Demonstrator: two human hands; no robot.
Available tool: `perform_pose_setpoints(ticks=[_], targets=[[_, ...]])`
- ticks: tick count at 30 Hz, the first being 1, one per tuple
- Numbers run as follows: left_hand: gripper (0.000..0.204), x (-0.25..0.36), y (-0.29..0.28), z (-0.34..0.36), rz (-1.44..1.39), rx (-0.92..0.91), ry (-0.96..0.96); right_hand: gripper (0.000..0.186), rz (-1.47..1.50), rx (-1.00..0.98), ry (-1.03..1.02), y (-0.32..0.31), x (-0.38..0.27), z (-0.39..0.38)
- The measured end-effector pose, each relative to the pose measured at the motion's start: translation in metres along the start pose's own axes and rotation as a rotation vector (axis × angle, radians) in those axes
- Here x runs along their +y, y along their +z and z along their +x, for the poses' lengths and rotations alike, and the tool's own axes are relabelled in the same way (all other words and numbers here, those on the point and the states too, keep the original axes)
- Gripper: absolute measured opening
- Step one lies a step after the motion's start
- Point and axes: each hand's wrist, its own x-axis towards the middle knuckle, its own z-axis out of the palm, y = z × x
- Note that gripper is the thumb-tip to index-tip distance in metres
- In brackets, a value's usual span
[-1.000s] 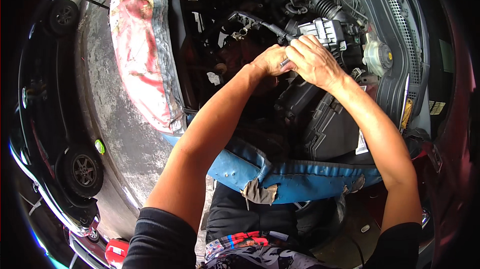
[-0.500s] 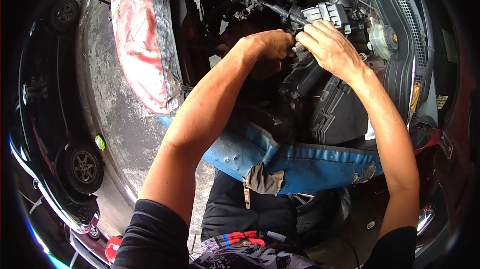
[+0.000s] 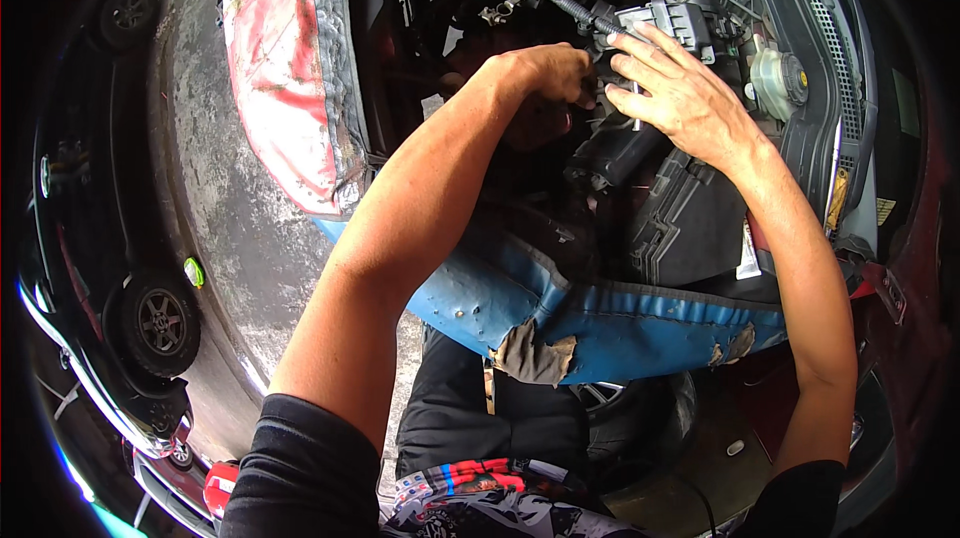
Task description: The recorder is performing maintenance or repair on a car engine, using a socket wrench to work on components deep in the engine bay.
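Note:
My left hand (image 3: 555,75) reaches into the engine bay with its fingers curled in. What they close on is hidden in the dark beneath them. Right of it, my right hand (image 3: 690,103) has its fingers stretched and spread. A short shiny metal rod (image 3: 637,106) shows by its fingertips, and I cannot tell whether they touch it. Just beyond the right fingers runs a wiring harness in black corrugated tube (image 3: 580,13), beside a grey boxy engine part (image 3: 680,26). Below the right hand lies a black plastic box cover (image 3: 690,223).
A worn blue fender cover (image 3: 640,328) hangs over the near edge, and a red and white cover (image 3: 285,78) lies along the left. A fluid reservoir (image 3: 775,83) with a dark cap stands at right. A black vehicle (image 3: 90,198) is parked at far left.
My right hand has gone from a closed grip beside the left hand to spread fingers, shifting slightly right. My left hand stays nearly in place, still curled.

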Motion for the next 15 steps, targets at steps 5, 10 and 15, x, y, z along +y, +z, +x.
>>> perform_pose_setpoints(ticks=[5,10,15], targets=[[0.031,0.016,-0.014,0.004,0.005,-0.066,-0.132,0.026,0.404,0.02,0.665,0.023,0.004,0.004],[0.037,0.015,-0.021,-0.003,-0.104,-0.077,-0.133,0.037,0.849,-0.1,1.125,-0.012,-0.004,0.03],[0.04,-0.001,-0.02,0.0,-0.084,-0.094,-0.078,0.04,-0.088,-0.012,0.218,-0.033,0.013,0.013]])
